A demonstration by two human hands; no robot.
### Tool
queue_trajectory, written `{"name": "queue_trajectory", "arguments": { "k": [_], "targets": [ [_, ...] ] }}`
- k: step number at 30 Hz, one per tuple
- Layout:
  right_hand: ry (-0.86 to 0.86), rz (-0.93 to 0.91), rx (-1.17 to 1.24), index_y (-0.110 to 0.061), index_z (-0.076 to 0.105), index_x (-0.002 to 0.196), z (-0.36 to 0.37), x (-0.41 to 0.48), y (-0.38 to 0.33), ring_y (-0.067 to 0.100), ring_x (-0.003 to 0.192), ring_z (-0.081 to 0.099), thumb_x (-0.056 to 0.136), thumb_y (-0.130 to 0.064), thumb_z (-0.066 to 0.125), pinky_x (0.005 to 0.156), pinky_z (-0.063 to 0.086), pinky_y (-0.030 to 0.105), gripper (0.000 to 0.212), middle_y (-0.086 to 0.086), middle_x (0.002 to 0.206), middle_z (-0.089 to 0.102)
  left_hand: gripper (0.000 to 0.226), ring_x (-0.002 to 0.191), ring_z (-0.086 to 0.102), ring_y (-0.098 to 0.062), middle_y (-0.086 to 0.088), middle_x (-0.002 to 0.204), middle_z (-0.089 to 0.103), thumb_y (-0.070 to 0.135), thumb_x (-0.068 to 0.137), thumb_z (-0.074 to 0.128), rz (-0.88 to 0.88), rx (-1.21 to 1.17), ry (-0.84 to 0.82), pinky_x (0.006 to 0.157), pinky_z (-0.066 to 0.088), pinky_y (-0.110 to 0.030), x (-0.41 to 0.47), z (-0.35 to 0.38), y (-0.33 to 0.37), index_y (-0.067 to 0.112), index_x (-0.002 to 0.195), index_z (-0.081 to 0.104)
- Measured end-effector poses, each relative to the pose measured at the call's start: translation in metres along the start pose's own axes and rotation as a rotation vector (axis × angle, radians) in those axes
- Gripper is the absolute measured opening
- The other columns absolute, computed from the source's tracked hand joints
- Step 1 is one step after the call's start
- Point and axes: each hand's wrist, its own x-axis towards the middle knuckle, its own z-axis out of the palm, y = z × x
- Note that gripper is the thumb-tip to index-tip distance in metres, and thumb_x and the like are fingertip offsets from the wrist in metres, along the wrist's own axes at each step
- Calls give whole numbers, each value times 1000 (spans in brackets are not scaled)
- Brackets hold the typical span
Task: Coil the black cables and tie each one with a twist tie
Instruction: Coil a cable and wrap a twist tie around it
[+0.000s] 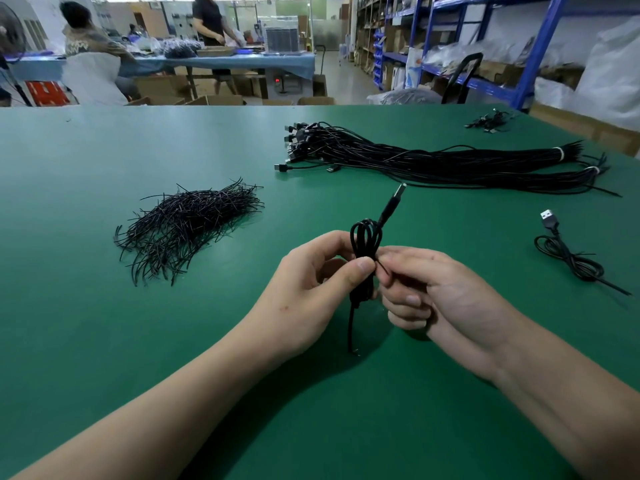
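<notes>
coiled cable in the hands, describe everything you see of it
The coiled cable is thin, black, folded into narrow loops, held upright above the green table. Its metal-tipped plug sticks up; one loose end hangs down. The left hand pinches its middle; the right hand pinches a twist tie against it.

both forearms (156, 393) are bare as far as they show. the left hand (311, 282) and right hand (433, 292) are bare, nails (365, 263) short; a small scratch (285, 308) marks the left wrist.
</notes>
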Motion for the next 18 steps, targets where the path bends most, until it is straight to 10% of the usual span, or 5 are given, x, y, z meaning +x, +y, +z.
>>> {"name": "queue_trajectory", "arguments": {
  "k": [18],
  "targets": [
    [85, -149, -306, -14, 56, 80, 6, -1, 6, 1, 44, 35, 105, -24, 50, 44, 30, 11, 27, -6, 56, 43, 12, 81, 76, -27, -5, 84, 73, 27, 86, 76, -65, 150, 104, 81, 58, -55, -2, -10, 5, 15, 87, 73]
  ]
}}
